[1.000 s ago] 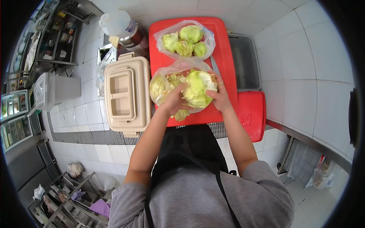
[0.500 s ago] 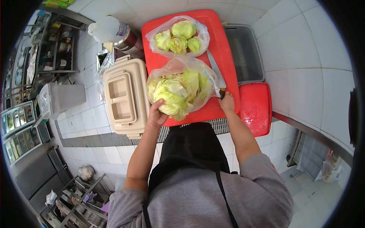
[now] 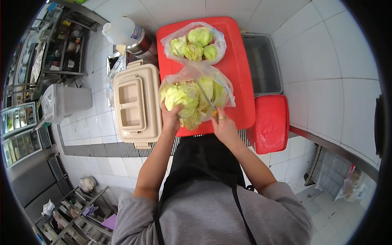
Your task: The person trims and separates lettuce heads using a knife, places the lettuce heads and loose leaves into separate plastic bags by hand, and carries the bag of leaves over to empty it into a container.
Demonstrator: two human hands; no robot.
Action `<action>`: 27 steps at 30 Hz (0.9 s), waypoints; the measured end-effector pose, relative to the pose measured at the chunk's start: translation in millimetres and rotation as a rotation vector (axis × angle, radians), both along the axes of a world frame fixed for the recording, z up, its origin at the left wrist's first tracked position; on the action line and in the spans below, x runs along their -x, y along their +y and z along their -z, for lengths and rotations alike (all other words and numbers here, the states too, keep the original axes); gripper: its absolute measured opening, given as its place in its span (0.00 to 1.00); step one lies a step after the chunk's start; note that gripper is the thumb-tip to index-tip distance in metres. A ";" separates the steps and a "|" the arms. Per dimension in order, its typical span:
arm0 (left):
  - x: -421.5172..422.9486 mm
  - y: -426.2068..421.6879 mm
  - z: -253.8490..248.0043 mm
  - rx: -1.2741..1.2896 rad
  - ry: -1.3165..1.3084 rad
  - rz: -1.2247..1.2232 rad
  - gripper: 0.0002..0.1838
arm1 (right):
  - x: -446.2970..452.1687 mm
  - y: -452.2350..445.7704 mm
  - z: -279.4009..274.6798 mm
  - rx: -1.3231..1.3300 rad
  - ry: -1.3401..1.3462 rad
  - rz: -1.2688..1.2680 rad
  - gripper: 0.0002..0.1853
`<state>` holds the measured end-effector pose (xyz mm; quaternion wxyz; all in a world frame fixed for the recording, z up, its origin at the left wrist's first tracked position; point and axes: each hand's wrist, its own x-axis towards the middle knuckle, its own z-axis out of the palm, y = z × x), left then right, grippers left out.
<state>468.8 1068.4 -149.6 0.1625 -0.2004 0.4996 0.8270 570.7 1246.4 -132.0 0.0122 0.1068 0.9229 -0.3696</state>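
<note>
My left hand is closed round the near side of a pale green lettuce head, which rests at the mouth of a clear plastic bag. More lettuce leaves fill that bag, right of the head. In my right hand is a knife, gripped by its handle, the blade slanting up and left across the bagged lettuce. Whether the blade touches the leaves I cannot tell. Behind, a second plastic bag holds several smaller lettuce heads. Both bags lie on a red lid-like surface.
Left of the red surface is a beige lidded container. Behind it stand a white plastic jug and a metal cylinder. On the right are a grey tub and a red lidded box, near the tiled wall.
My right hand has lifted the knife off the red surface and brought it left over the bagged lettuce. My left hand stays on the lettuce head. The view has shifted slightly.
</note>
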 end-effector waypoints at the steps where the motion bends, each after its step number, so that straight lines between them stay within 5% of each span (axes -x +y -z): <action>1: 0.0 1.4 0.2 0.000 0.000 -0.015 0.37 | 1.2 -4.4 5.2 -0.010 -0.018 -0.017 0.24; 4: -5.4 0.3 1.7 0.009 -0.007 -0.058 0.36 | 10.0 -8.9 -3.1 -0.046 -0.097 -0.083 0.22; 7: -1.4 0.5 -0.7 0.001 0.004 -0.067 0.36 | 19.8 -7.9 -22.2 0.000 0.234 -0.055 0.23; 13: 3.3 3.0 -8.5 -0.134 -0.026 -0.002 0.36 | 13.1 -6.1 18.8 -0.144 -0.330 -0.171 0.25; 15: -9.8 -8.7 2.5 -0.183 -0.064 0.059 0.34 | 9.7 -6.7 17.6 -0.108 -0.312 -0.135 0.23; 20: 7.6 -35.5 21.8 -0.517 -0.250 0.132 0.28 | 6.3 10.4 15.3 0.111 -0.165 -0.035 0.21; 27: 7.8 -17.9 17.3 -0.419 -0.425 -0.052 0.31 | -3.7 21.3 24.2 0.137 0.223 -0.021 0.21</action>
